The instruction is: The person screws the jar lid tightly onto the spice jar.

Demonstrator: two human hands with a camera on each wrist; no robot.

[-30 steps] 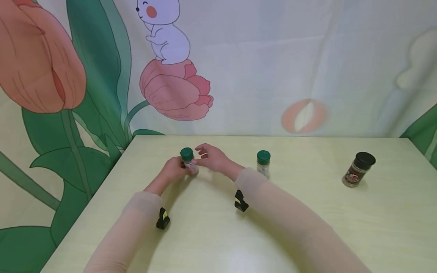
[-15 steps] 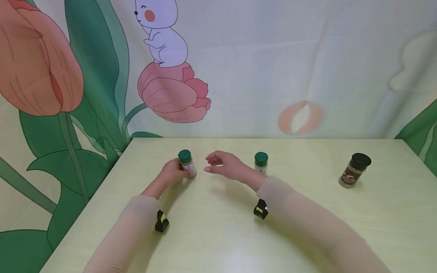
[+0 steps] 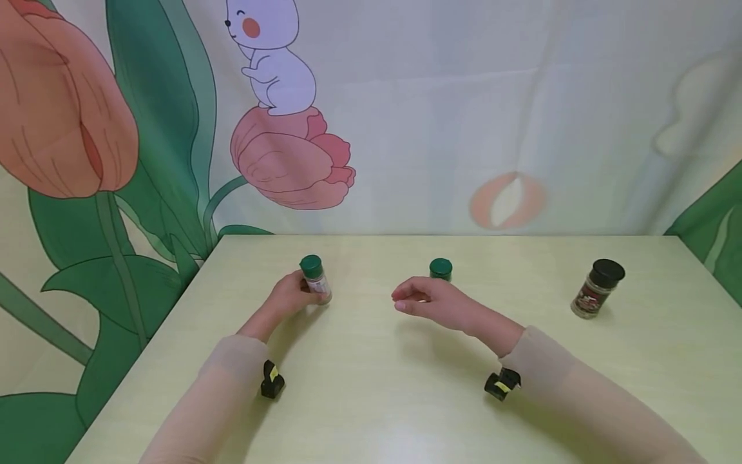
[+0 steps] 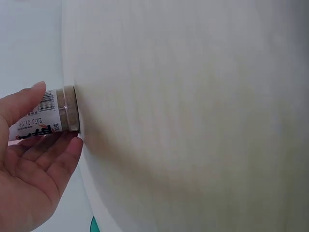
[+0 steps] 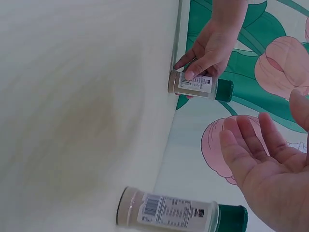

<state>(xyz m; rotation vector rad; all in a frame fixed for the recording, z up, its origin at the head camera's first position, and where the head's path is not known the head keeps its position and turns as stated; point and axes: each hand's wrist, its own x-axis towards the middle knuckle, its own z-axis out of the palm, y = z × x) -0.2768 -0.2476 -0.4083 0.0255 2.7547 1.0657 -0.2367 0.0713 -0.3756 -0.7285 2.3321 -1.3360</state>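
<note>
My left hand (image 3: 291, 295) grips a small spice jar (image 3: 315, 281) with a green cap, thumb on one side and fingers on the other. In the left wrist view that jar (image 4: 67, 108) shows a white printed label and pale brown contents, its base by the tabletop. My right hand (image 3: 442, 301) hovers over the table with its fingers loosely bent and nothing between them. Behind it a second green-capped spice jar (image 3: 440, 269) is mostly hidden in the head view. The right wrist view shows this second jar (image 5: 169, 211) standing below the right hand (image 5: 270, 169), apart from it.
A larger black-capped spice jar (image 3: 598, 289) with a dark label stands at the right of the pale table (image 3: 371, 386). Behind the table's back edge hangs a printed curtain (image 3: 406, 129) with tulips and a white animal. Black wrist cameras sit at both cuffs.
My right hand has drawn away from the held jar, moving right and nearer, to in front of the second green-capped jar. The left hand keeps its grip on its jar.
</note>
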